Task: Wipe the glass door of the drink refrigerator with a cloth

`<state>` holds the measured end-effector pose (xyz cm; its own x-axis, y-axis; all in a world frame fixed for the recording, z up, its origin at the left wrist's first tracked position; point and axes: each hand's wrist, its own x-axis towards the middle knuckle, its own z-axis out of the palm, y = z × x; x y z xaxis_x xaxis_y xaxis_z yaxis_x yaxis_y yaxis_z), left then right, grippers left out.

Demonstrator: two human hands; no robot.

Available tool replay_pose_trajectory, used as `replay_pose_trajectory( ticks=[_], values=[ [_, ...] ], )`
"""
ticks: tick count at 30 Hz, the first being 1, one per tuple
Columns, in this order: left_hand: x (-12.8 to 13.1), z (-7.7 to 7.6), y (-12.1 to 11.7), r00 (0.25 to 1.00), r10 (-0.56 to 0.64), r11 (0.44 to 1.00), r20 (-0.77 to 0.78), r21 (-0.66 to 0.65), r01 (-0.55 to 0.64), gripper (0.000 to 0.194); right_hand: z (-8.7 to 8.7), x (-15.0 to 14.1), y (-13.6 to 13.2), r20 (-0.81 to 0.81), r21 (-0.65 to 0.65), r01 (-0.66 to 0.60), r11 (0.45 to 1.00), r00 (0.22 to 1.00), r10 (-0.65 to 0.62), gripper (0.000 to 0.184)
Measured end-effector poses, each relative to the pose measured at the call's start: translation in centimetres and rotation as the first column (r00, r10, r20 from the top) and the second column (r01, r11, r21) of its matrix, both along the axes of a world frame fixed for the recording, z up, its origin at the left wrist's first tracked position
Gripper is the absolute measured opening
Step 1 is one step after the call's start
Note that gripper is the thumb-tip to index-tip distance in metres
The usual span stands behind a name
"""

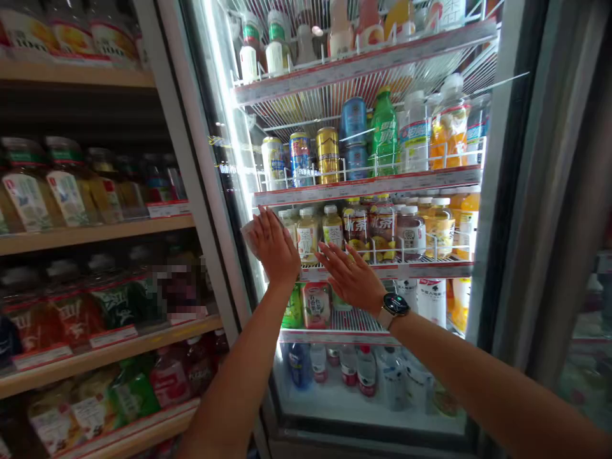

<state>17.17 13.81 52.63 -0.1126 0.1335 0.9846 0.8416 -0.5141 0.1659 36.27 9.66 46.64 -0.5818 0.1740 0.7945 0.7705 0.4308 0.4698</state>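
My left hand (275, 247) is raised at the left end of the fridge's third shelf, its fingers curled. A pale, see-through thing (249, 237) shows beside its palm; I cannot make out what it is. To its right stand light-coloured tea bottles (307, 237) with white caps. My right hand (348, 275) is held flat with its fingers stretched out and nothing in them, in front of the same shelf's edge, below a small tea bottle (333, 228). A dark round watch (396, 304) sits on the right wrist.
Wire guards and price strips (368, 188) run along the fridge shelves. Above stand cans (327, 156) and a green bottle (384, 131); lower down are a pink-red drink pack (316, 306) and several bottles (366, 370). Wooden shelves (95, 229) with bottles stand left.
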Motion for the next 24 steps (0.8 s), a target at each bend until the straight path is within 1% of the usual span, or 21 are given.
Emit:
replay_pose_trajectory(
  ticks=[1, 2, 3, 4, 6, 9, 11, 14, 15, 16, 17, 18, 19, 20, 24],
  values=[
    [-0.1, -0.2, -0.2, 1.0, -0.006, 1.0, -0.019, -0.002, 0.006, 0.059, 0.0, 0.0, 0.0, 0.0, 0.01, 0.006, 1.0, 1.0, -0.006, 0.072],
    [-0.4, -0.9, -0.3, 0.999, -0.005, 1.0, -0.031, -0.004, 0.005, 0.061, 0.0, 0.0, -0.1, 0.001, 0.018, 0.013, 1.0, 1.0, -0.013, 0.072],
    [-0.8, -1.9, -0.4, 0.999, 0.002, 1.0, -0.032, -0.008, -0.002, 0.063, 0.0, 0.0, -0.1, 0.003, 0.023, 0.019, 1.0, 1.0, -0.019, 0.071],
    [-1.3, -3.1, -0.5, 1.0, 0.017, 1.0, -0.014, -0.013, -0.017, 0.066, -0.1, -0.1, -0.1, 0.003, 0.023, 0.026, 0.999, 1.0, -0.026, 0.071],
    [-2.6, -5.7, -0.5, 0.995, 0.062, 0.998, 0.072, -0.028, -0.06, 0.07, -0.1, -0.1, -0.1, 0.002, 0.021, 0.033, 0.999, 0.999, -0.033, 0.07],
    [-4.3, -9.5, -0.3, 0.965, 0.141, 0.989, 0.222, -0.066, -0.13, 0.071, -0.1, -0.2, -0.1, 0.004, 0.019, 0.037, 0.999, 0.999, -0.037, 0.071],
    [-5.0, -12.0, -0.3, 0.946, 0.174, 0.984, 0.274, -0.086, -0.156, 0.071, -0.1, -0.2, -0.1, 0.001, 0.026, 0.04, 0.999, 0.999, -0.04, 0.07],
    [-5.4, -15.6, -0.4, 0.932, 0.173, 0.984, 0.317, -0.087, -0.153, 0.066, 0.0, -0.2, 0.0, 0.005, 0.036, 0.044, 0.998, 0.999, -0.044, 0.069],
    [-5.4, -16.4, -0.4, 0.932, 0.161, 0.987, 0.324, -0.077, -0.144, 0.064, 0.0, -0.2, 0.0, 0.004, 0.04, 0.044, 0.998, 0.999, -0.045, 0.069],
    [-5.3, -17.0, -0.4, 0.934, 0.144, 0.989, 0.326, -0.062, -0.131, 0.062, 0.0, -0.3, 0.0, 0.004, 0.041, 0.043, 0.998, 0.999, -0.044, 0.069],
    [-5.1, -17.0, -0.4, 0.939, 0.124, 0.992, 0.32, -0.046, -0.116, 0.061, 0.0, -0.3, 0.0, 0.003, 0.042, 0.041, 0.998, 0.999, -0.041, 0.069],
    [-4.8, -16.7, -0.4, 0.947, 0.103, 0.995, 0.303, -0.033, -0.098, 0.06, -0.1, -0.3, 0.0, -0.001, 0.044, 0.037, 0.998, 0.999, -0.037, 0.069],
    [-4.2, -15.9, -0.4, 0.957, 0.082, 0.997, 0.277, -0.023, -0.079, 0.06, -0.1, -0.3, 0.0, -0.004, 0.046, 0.034, 0.998, 0.999, -0.034, 0.069],
    [-3.6, -14.7, -0.4, 0.967, 0.062, 0.998, 0.246, -0.016, -0.06, 0.06, -0.1, -0.3, 0.0, -0.004, 0.047, 0.03, 0.998, 1.0, -0.03, 0.07],
    [0.3, -8.5, -0.6, 0.998, -0.028, 1.0, 0.059, 0.009, 0.027, 0.059, -0.1, -0.3, 0.1, -0.005, 0.054, 0.02, 0.998, 1.0, -0.02, 0.071]
  ],
)
